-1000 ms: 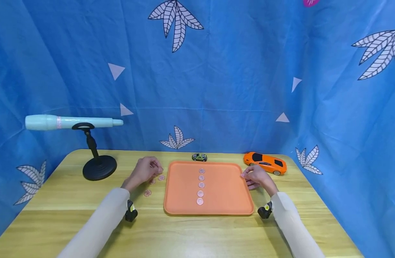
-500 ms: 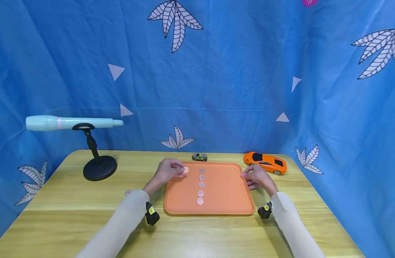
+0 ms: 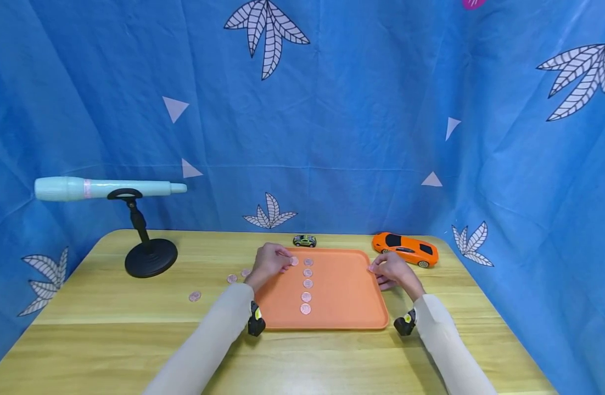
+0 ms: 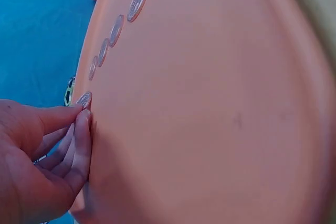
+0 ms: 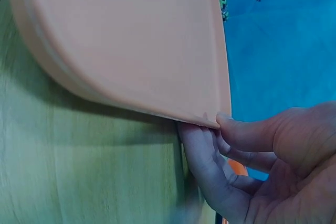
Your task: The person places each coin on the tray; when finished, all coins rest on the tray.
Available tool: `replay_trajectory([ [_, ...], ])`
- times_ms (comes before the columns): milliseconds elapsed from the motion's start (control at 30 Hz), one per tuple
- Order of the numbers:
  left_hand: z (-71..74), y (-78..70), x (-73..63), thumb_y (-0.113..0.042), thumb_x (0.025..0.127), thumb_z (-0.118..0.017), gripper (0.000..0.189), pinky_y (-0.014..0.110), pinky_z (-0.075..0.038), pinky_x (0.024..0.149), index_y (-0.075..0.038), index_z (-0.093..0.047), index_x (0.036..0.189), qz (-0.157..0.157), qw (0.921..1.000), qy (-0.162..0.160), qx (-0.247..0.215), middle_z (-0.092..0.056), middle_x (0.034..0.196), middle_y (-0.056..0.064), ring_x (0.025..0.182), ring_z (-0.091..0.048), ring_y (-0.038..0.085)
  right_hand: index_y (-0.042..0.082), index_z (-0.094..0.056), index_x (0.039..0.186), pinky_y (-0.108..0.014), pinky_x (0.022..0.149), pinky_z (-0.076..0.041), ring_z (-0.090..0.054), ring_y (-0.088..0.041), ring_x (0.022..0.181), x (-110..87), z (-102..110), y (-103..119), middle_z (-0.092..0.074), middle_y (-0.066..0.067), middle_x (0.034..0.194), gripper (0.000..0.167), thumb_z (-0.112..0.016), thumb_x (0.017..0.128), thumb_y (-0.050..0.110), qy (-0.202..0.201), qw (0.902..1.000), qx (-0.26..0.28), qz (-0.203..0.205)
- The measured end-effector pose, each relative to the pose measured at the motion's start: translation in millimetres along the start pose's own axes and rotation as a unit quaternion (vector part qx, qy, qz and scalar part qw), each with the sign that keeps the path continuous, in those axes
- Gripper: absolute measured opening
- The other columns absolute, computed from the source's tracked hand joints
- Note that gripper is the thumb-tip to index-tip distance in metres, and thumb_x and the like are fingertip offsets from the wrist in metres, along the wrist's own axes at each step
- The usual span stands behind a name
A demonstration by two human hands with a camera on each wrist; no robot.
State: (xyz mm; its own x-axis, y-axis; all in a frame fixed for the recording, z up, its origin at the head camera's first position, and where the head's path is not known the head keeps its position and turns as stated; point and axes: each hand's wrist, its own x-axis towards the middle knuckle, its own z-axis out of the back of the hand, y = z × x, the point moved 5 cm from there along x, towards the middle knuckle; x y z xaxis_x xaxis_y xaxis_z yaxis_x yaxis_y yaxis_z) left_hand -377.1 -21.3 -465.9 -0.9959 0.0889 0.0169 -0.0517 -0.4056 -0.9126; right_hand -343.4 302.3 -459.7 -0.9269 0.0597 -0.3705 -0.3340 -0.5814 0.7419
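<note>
- Left hand (image 3: 270, 261): thumb and fingertip closed on one coin (image 3: 295, 261) near the far edge of the tray (image 3: 347, 296).
- Right hand (image 3: 393, 268): thumb and fingers pinch its right edge.
- Coin row (image 3: 308, 283): five, far edge toward near edge.

Tray (image 3: 342, 299): plain orange, paler and pinker in the wrist views. Coins (image 3: 307, 283): pinkish from the head, silvery in left wrist. Desk (image 3: 110, 334): yellow wood grain. Backdrop (image 3: 362, 109): blue, with white leaves (image 3: 270, 215) outlined and veined in black, pale lilac triangles (image 3: 176, 108), magenta patch (image 3: 473, 3) up top. Mic (image 3: 129, 188): pale aqua, pink band. Stand (image 3: 151, 259): black. Small car (image 3: 304, 241): green, dark markings. Big car (image 3: 411, 247): orange, black windows. Sleeves (image 3: 208, 334): off-white. Wrist units (image 3: 256, 325): black, yellow mark.
</note>
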Motion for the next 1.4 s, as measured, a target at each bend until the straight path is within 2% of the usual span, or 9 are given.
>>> replay_trajectory([
  [200, -3.9, -1.4, 1.3, -0.009, 0.088, -0.084, 0.008, 0.023, -0.043, 0.057, -0.007, -0.077, 0.089, 0.025, 0.9956, -0.019, 0.088, -0.071, 0.076, 0.004, 0.062, -0.06, 0.014, -0.004, -0.064, 0.108, -0.04, 0.067, -0.065, -0.07, -0.017, 0.063, -2.8, 0, 2, -0.069, -0.009, 0.078, 0.016, -0.065, 0.104, 0.011, 0.001, 1.0, 0.002, 0.007],
  [267, -3.5, -2.2, 0.1, -0.011, 0.088, -0.084, 0.009, 0.024, -0.044, 0.06, -0.008, -0.075, 0.089, 0.024, 0.9943, -0.026, 0.101, -0.071, 0.078, 0.004, 0.065, -0.061, 0.015, -0.004, -0.064, 0.106, -0.039, 0.065, -0.064, -0.069, -0.017, 0.061, -3.4, -1, 2, -0.069, -0.008, 0.076, 0.014, -0.065, 0.104, 0.01, 0.0, 0.9999, 0.006, 0.01],
  [400, -0.8, -6.2, -6.7, -0.014, 0.089, -0.084, 0.015, 0.027, -0.047, 0.065, -0.007, -0.072, 0.093, -0.014, 0.994, -0.023, 0.106, -0.069, 0.084, 0.005, 0.074, -0.061, 0.017, -0.004, -0.064, 0.105, -0.038, 0.064, -0.064, -0.069, -0.016, 0.061, -3.9, -2, 3, -0.07, -0.008, 0.075, 0.013, -0.065, 0.104, 0.009, 0.002, 0.9999, 0.008, 0.014],
  [533, 4.8, -15.8, -25.8, -0.006, 0.092, -0.079, 0.009, 0.027, -0.05, 0.067, -0.004, -0.071, 0.096, -0.078, 0.9911, 0.046, 0.097, -0.068, 0.087, 0.004, 0.078, -0.061, 0.016, -0.004, -0.064, 0.106, -0.038, 0.063, -0.064, -0.069, -0.015, 0.059, -3.7, -5, 7, -0.069, -0.008, 0.074, 0.015, -0.065, 0.104, 0.01, 0.009, 0.9998, 0.001, 0.02],
  [667, 3.1, -24.8, -53.8, -0.005, 0.091, -0.08, 0.008, 0.025, -0.049, 0.063, -0.007, -0.073, 0.092, -0.128, 0.9729, 0.151, 0.119, -0.067, 0.084, 0.0, 0.074, -0.06, 0.013, -0.004, -0.063, 0.106, -0.038, 0.063, -0.064, -0.068, -0.015, 0.057, -4.2, -5, 6, -0.068, -0.008, 0.07, 0.015, -0.065, 0.104, 0.01, 0.003, 0.9998, -0.013, 0.016],
  [767, -2.1, -24.1, -69.4, -0.014, 0.088, -0.085, 0.013, 0.025, -0.045, 0.062, -0.012, -0.072, 0.087, -0.142, 0.9606, 0.184, 0.153, -0.065, 0.078, -0.005, 0.07, -0.057, 0.011, -0.004, -0.063, 0.106, -0.037, 0.063, -0.064, -0.068, -0.015, 0.057, -3.9, -5, 5, -0.067, -0.008, 0.07, 0.015, -0.065, 0.104, 0.011, -0.004, 0.9996, -0.024, 0.013],
  [900, -8.5, -17.8, -77.3, -0.025, 0.084, -0.09, 0.023, 0.025, -0.04, 0.062, -0.017, -0.069, 0.08, -0.135, 0.96, 0.166, 0.181, -0.061, 0.07, -0.008, 0.066, -0.053, 0.01, -0.003, -0.064, 0.107, -0.037, 0.063, -0.064, -0.068, -0.015, 0.058, -2.7, -3, 5, -0.068, -0.007, 0.071, 0.016, -0.066, 0.104, 0.012, -0.011, 0.9992, -0.036, 0.014],
  [1067, -17.1, -12.3, -76.5, -0.03, 0.083, -0.091, 0.028, 0.025, -0.037, 0.06, -0.019, -0.066, 0.076, -0.119, 0.9611, 0.148, 0.2, -0.057, 0.067, -0.009, 0.063, -0.049, 0.01, -0.003, -0.064, 0.106, -0.037, 0.064, -0.064, -0.068, -0.015, 0.06, -1.8, -3, 4, -0.068, -0.008, 0.073, 0.016, -0.066, 0.104, 0.012, -0.005, 0.9993, -0.036, 0.011],
  [1400, -21.3, -15.2, -75.9, -0.029, 0.084, -0.09, 0.027, 0.025, -0.035, 0.059, -0.02, -0.065, 0.077, -0.113, 0.9601, 0.156, 0.203, -0.057, 0.068, -0.008, 0.064, -0.049, 0.01, -0.002, -0.064, 0.105, -0.036, 0.062, -0.063, -0.068, -0.016, 0.06, -0.6, -2, 5, -0.068, -0.009, 0.074, 0.014, -0.065, 0.104, 0.012, -0.005, 0.9995, -0.031, 0.005],
])
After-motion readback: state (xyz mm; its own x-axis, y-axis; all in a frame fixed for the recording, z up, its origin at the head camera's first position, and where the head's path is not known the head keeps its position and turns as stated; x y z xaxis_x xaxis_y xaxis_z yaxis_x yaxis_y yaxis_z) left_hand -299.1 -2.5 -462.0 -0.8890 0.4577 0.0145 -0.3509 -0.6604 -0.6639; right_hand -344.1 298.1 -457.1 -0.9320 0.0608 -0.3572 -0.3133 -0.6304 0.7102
